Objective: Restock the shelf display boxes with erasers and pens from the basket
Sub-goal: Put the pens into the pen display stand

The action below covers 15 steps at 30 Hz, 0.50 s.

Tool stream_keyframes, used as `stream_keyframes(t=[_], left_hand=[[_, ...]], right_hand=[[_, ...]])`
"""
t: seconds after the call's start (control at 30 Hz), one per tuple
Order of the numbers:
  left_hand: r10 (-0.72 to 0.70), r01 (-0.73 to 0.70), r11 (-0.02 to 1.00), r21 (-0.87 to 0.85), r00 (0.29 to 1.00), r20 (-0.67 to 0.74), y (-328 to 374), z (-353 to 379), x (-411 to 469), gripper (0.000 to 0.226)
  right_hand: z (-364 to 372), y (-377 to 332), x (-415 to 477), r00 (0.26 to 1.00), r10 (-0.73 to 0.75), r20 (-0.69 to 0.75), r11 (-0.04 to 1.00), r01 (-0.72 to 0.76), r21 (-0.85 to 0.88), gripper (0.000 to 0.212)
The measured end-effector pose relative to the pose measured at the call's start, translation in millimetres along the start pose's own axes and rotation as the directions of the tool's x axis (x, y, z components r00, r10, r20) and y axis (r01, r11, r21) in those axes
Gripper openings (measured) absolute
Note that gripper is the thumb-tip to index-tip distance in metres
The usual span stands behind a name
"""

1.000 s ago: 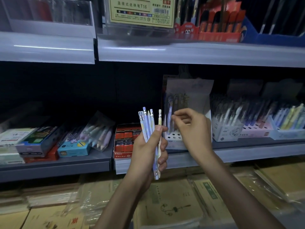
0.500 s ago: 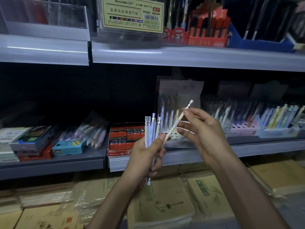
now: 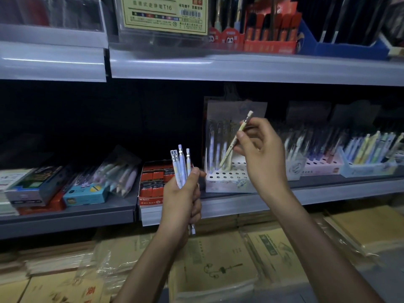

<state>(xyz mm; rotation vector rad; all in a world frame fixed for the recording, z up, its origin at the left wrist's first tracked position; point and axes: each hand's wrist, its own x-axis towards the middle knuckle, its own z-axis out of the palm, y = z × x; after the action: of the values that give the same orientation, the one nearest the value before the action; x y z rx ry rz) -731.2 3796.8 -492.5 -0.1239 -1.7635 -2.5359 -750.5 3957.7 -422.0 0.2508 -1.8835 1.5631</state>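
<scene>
Shelf (image 3: 328,193): middle tier; carries white display box (image 3: 227,179), front holes of its grid unfilled.
Left hand (image 3: 181,200): wrapped round spare pens (image 3: 180,166), held upright just left of the box.
Right hand (image 3: 260,149): nearer the box; pinches one cream pen (image 3: 235,141).
Pen axis: slanted, tip down-left, just above the holes; likely needs righting to drop in.

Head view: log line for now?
left hand: holds pen bundle | right hand: pinches cream pen | pen tip: at holed display box
</scene>
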Motion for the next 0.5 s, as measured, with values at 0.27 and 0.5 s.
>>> stream_keyframes(t=[0.27, 0.5], left_hand=[[0.001, -0.001, 0.998, 0.069, 1.000, -0.006, -3, 2, 1, 0.025], [0.006, -0.003, 0.976, 0.216, 1.000, -0.012, -19, 14, 2, 0.018]], right_hand=[[8, 23, 2, 0.999, -0.015, 0.041, 0.992, 0.020, -0.126, 0.008], [20, 35, 8, 0.994, -0.013, 0.106, 0.974, 0.036, -0.222, 0.011]])
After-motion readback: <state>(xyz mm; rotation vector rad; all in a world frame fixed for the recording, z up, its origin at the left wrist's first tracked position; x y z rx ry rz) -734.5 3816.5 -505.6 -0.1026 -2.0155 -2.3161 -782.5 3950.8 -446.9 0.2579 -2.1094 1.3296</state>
